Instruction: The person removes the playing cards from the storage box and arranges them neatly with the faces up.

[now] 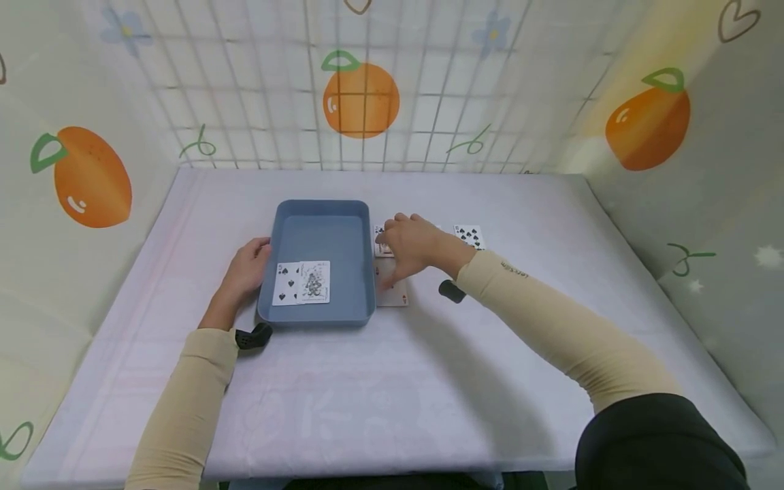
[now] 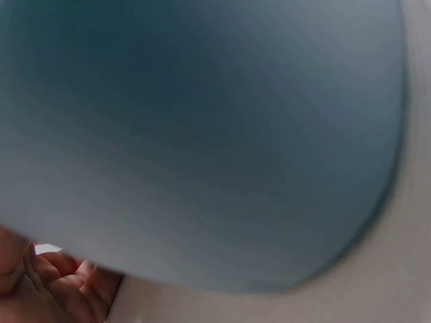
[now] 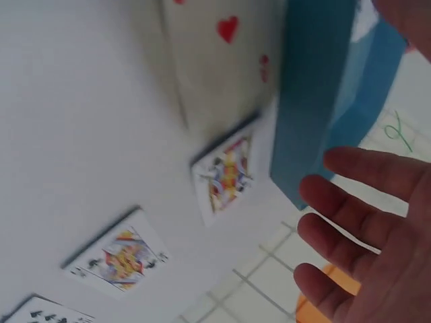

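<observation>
My left hand [image 1: 246, 267] rests against the left wall of a blue tray [image 1: 321, 211]; its fingers [image 2: 71, 286] show low in the left wrist view. Inside the tray lie a spade card [image 1: 286, 284] and a joker [image 1: 315, 282], side by side and overlapping. Just past the tray's right wall, my right hand [image 1: 413, 246] hovers over playing cards with its fingers [image 3: 337, 235] spread and nothing between them. Beneath it are a heart card [image 3: 219, 74] and a face card [image 3: 225, 178]. The hand partly hides both in the head view.
A second face card [image 3: 121, 259] lies farther right in the row, beyond it a spade card [image 1: 469, 235]. A white cloth covers the table [image 1: 380, 408]. Printed curtains with a grid stand behind and at both sides. Black wrist devices [image 1: 254, 337] sit at both wrists.
</observation>
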`<state>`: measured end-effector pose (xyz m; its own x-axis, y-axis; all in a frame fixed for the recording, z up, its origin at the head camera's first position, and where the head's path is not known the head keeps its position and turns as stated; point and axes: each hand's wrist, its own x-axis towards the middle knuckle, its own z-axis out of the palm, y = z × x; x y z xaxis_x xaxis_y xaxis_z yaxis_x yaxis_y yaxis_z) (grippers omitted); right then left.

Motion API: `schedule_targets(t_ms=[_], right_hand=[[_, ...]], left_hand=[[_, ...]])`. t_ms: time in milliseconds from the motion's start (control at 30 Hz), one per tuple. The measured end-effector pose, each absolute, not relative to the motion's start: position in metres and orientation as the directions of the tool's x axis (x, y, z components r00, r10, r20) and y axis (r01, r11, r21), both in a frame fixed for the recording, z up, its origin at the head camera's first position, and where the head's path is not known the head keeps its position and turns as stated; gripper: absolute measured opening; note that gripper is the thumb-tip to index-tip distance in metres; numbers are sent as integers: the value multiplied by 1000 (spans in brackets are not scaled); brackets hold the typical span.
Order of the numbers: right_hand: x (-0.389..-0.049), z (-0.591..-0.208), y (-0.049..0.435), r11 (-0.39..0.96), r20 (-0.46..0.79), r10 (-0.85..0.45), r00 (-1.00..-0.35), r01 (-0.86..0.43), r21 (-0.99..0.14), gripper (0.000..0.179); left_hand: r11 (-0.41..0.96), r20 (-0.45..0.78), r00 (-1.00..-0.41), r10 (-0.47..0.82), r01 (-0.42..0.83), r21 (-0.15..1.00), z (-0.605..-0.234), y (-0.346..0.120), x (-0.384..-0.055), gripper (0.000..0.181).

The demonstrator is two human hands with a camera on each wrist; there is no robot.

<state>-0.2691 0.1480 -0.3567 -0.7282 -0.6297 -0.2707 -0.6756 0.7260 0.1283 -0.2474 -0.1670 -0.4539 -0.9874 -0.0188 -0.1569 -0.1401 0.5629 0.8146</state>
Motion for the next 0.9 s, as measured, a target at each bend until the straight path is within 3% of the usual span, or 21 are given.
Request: schedule_targets(t_ms=[500,900], right_hand=[[-270,-347,135,748,-244,-634,-734,-662,52,93],[-274,-351,110,713,-224,-668,-710,-697,82,95]], left_hand=[[551,-145,-989,-20,-132,824,-458,-170,-250,54],[555,-151,-988,-21,-138,820,-457,-170,-253,53]])
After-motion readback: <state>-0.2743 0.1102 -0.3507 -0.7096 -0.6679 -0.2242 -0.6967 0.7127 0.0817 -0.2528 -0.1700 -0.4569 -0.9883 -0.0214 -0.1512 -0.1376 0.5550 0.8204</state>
